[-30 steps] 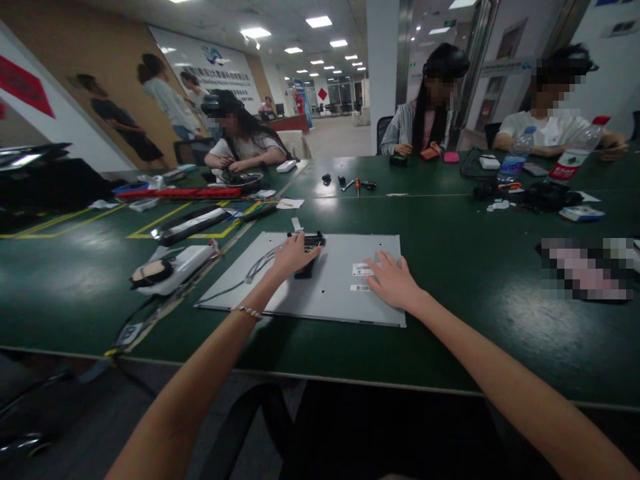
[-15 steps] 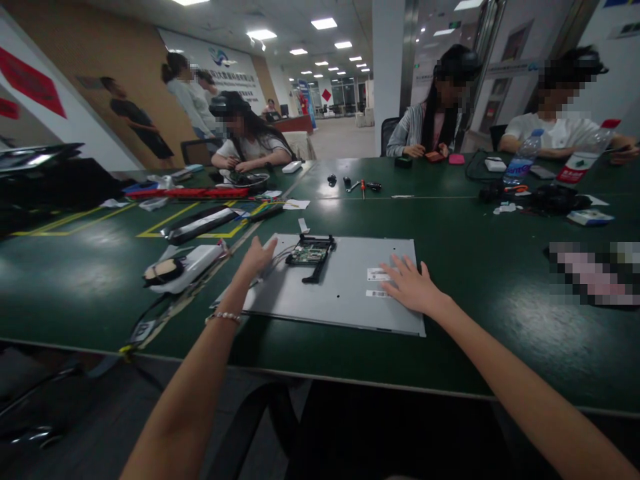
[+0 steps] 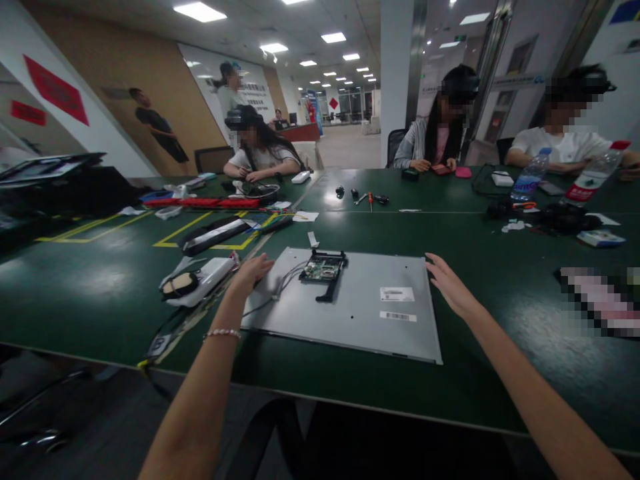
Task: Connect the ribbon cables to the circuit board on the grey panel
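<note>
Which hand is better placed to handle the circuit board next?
Probably the left hand: it is by the left edge of the panel, nearer the circuit board. The right hand is at the opposite edge, farther away.

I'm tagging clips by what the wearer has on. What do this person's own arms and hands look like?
The left hand is ungloved, with a pale beaded bracelet around the wrist. The right hand is ungloved too, its wrist plain. No sleeves show on either forearm.

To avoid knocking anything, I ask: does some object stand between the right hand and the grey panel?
Nothing visible stands between the right hand and the grey panel; the hand is at its right edge, contact unclear.
</note>
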Motion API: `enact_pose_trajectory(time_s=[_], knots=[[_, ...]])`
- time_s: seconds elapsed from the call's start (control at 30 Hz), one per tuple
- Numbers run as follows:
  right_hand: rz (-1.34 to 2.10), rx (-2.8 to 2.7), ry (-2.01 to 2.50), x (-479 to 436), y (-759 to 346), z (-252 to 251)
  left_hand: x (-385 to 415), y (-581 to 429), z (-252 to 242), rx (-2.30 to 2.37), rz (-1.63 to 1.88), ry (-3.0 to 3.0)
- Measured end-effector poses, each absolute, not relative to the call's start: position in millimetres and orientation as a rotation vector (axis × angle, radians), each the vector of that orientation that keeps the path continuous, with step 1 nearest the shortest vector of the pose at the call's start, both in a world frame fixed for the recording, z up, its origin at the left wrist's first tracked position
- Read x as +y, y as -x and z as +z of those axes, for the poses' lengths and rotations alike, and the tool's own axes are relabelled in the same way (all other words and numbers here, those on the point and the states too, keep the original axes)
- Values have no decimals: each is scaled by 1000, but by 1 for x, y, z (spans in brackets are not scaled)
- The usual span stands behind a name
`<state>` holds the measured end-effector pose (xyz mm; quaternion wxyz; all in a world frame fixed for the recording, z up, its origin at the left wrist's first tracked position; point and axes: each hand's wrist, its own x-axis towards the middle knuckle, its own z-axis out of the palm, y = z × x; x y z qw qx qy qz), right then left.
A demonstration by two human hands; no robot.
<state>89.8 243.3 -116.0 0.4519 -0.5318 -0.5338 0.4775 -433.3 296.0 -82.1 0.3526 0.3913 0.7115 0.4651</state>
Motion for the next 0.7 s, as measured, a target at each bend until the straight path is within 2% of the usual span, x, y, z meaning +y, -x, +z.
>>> enact_pose_trajectory(time_s=[0.1,0.27,0.6,0.7], knots=[[1307,-1100,1330,247,-103,-114,295,438,-83,1779,1205,-961],[1382,-1078,1367,252,-118,-111,282,420,-79,1758,1126,-980],[1223,-1204,1514,247,-142,-103,260,374,-68,1782,1081,-1079],[1048,-1357,1641,250,-153,-107,260,366,-71,1791,1064,-1106]])
